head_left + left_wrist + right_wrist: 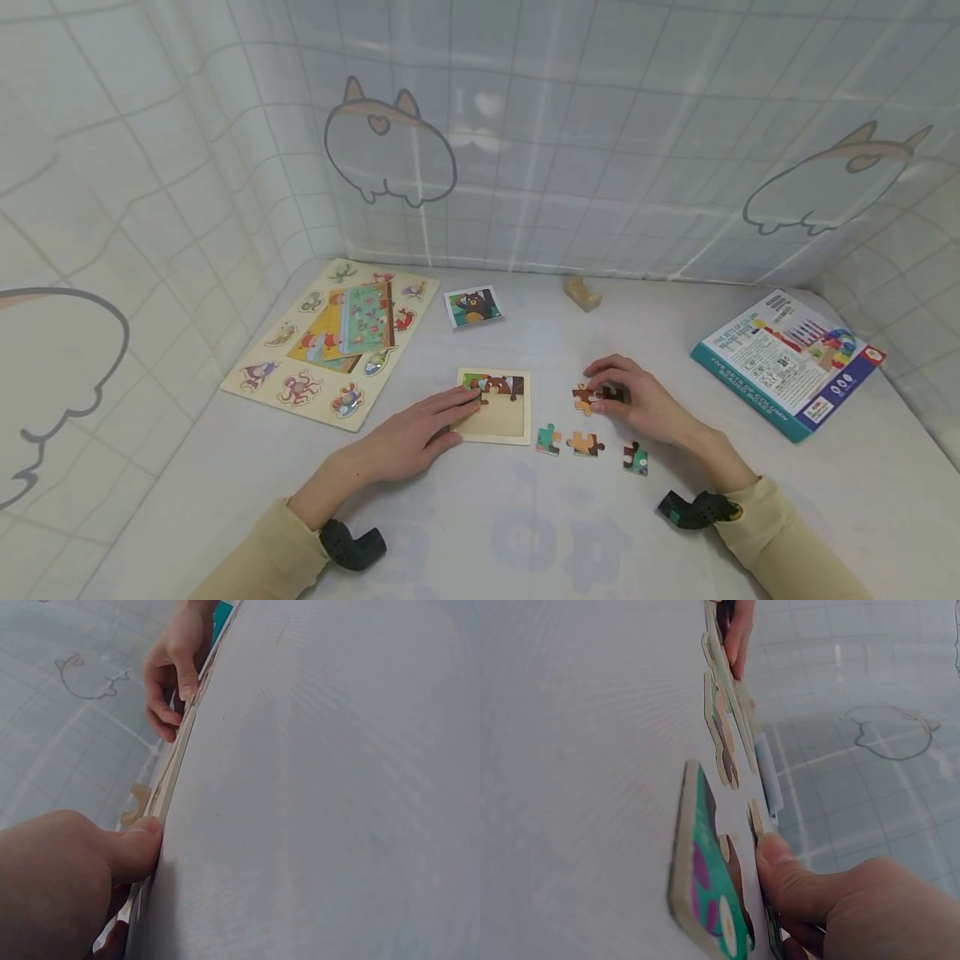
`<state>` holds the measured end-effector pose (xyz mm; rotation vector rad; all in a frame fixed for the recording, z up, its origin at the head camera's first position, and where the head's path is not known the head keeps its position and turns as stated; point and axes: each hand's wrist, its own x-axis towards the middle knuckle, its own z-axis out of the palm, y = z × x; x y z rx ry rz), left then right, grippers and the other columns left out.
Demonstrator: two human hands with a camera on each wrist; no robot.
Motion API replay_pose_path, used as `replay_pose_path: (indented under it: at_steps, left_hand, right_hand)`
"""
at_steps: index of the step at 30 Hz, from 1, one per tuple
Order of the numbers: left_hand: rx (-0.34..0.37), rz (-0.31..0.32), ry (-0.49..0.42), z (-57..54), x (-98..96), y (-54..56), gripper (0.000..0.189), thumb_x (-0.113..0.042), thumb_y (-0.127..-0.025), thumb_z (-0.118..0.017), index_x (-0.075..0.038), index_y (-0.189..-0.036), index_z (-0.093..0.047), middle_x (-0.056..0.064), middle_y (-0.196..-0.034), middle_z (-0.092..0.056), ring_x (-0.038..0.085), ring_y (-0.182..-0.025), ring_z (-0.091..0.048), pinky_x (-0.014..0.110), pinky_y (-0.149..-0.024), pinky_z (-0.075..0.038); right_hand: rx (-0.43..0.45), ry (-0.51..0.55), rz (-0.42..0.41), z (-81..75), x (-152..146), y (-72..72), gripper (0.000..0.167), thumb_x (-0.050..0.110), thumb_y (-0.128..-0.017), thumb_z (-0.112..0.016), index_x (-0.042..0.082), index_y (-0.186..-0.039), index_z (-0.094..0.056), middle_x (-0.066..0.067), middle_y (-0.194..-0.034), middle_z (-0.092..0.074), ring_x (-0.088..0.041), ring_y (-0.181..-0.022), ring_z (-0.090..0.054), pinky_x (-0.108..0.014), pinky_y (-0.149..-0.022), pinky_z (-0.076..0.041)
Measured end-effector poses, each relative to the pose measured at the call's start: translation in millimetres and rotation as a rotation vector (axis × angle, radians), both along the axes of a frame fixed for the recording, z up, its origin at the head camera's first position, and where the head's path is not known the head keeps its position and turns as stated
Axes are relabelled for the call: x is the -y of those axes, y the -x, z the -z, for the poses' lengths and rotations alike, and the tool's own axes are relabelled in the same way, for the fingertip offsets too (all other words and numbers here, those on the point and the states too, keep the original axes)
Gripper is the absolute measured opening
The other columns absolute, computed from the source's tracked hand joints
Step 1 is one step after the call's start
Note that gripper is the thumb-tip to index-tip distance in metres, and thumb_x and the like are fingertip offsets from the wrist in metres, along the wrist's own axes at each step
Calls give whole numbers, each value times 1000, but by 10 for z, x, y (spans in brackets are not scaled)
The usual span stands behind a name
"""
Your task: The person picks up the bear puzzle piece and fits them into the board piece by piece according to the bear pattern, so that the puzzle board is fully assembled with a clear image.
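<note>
Guessing you're mid-pickup, right grip (641,404) pinching a brown puzzle piece (583,401), left grip (412,429) straight-fingered on the tray (501,421), so next probably turn that piece to fit.

We are resting our left hand (408,437) on the wooden tray (501,421)'s nine-o'clock side and pinching a puzzle piece (582,396) with our right hand (643,402) at three o'clock; loose pieces (583,442) are lying towards four, a bear card (473,307) near twelve.

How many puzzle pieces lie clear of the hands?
3: a teal piece beside the tray, an orange piece right of it, a brown-green piece rightmost. The right hand may hide others.
</note>
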<state>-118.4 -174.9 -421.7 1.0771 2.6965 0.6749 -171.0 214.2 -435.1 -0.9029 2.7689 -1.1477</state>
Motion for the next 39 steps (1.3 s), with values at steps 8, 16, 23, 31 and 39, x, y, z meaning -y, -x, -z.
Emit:
replay_pose_path:
  at_steps: [8, 16, 23, 31, 39]
  left_hand:
    - [7, -3, 1, -7, -3, -3, 52, -26, -105, -52, -15, -155, -39, -1, -164, -29, 23, -152, -25, 45, -122, -29]
    - [12, 0, 5, -14, -18, 2, 53, -25, -105, -52, -15, -155, -38, -2, -165, -26, 23, -153, -23, 45, -122, -28]
    - [18, -5, 7, -22, -15, -3, 53, -25, -104, -53, -14, -155, -39, -2, -165, -28, 23, -152, -24, 45, -122, -27]
    - [17, -10, 9, -5, -15, 4, 53, -25, -105, -53, -15, -155, -38, -2, -165, -27, 23, -152, -24, 45, -122, -28]
    - [7, -5, 6, 13, -8, 11, 53, -25, -104, -53, -15, -155, -39, -1, -165, -28, 23, -152, -25, 45, -121, -29]
  right_hand:
    - [22, -14, 4, -19, -3, -6, 19, 17, -91, -75, 13, -108, -69, -1, -130, -59, -23, -125, -52, -37, -105, -44]
    - [-20, -12, 19, -85, 68, -36, 21, 16, -94, -71, 10, -113, -67, -2, -126, -61, -20, -116, -58, -39, -99, -50]
    - [-41, 17, 58, -161, 266, -36, 23, 16, -93, -71, 8, -114, -66, -4, -124, -60, -22, -117, -56, -48, -101, -49]
    - [-50, 56, 25, -157, 554, -27, 24, 16, -92, -73, 6, -112, -65, -5, -121, -61, -25, -119, -55, -49, -103, -47]
    - [-62, 63, -7, -151, 819, -28, 24, 18, -93, -72, 5, -112, -65, -6, -122, -61, -25, -120, -55, -48, -105, -47]
